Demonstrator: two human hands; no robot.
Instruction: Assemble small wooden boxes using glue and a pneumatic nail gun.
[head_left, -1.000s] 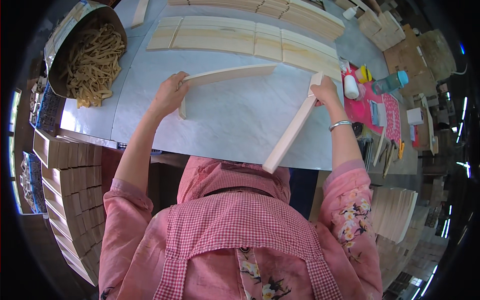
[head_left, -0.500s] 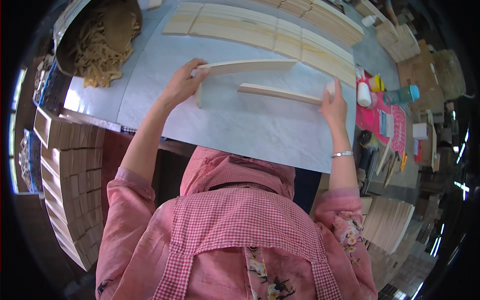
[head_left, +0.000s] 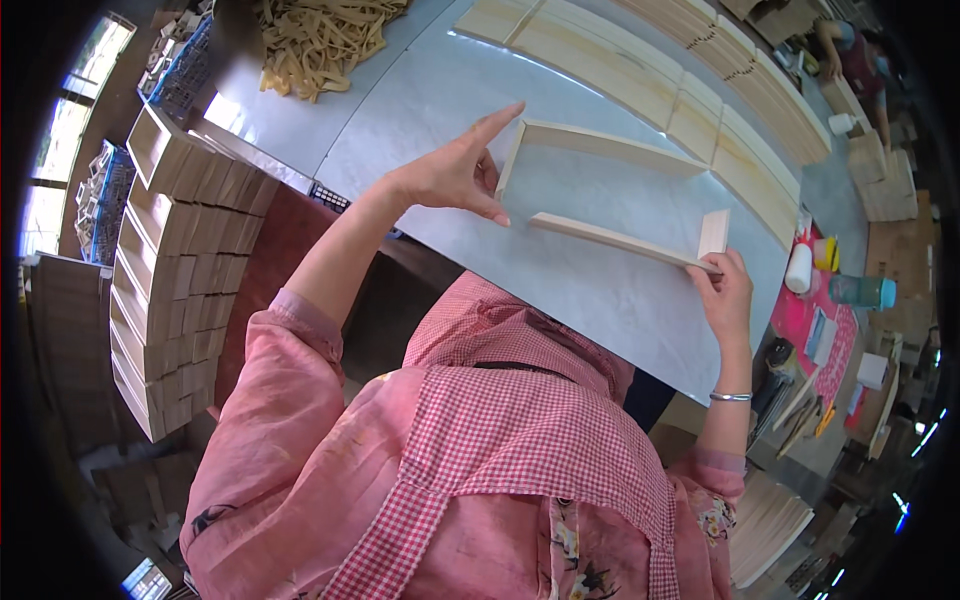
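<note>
And there goes the left grip: the left hand [head_left: 455, 172] has let go of its pinch and now stands spread, thumb and forefinger wide, beside the far L-shaped wooden piece [head_left: 610, 147] in the upper middle of the view. Whether the thumb brushes that piece's short slat, I cannot tell. Over at centre right, the right hand [head_left: 728, 290] is pinching the near L-shaped wooden piece [head_left: 620, 241] at its corner, thumb and fingers on either side. That piece has dropped lower and come across toward the left hand, and its short slat, hidden half a second ago, now shows at the right end. So the two face each other over the marbled tabletop [head_left: 600, 290], roughly outlining a rectangle, yet two corners look open: the free ends sit near each other, apart, at left and at right. It reads as a lining-up stage, nothing joined between them so far. Up beyond, a row of pale boards [head_left: 600, 75] slants toward the upper right; a heap of thin wooden strips [head_left: 325, 40] fills the upper left, and stacked wooden boxes [head_left: 185, 270] stand at the left.
</note>
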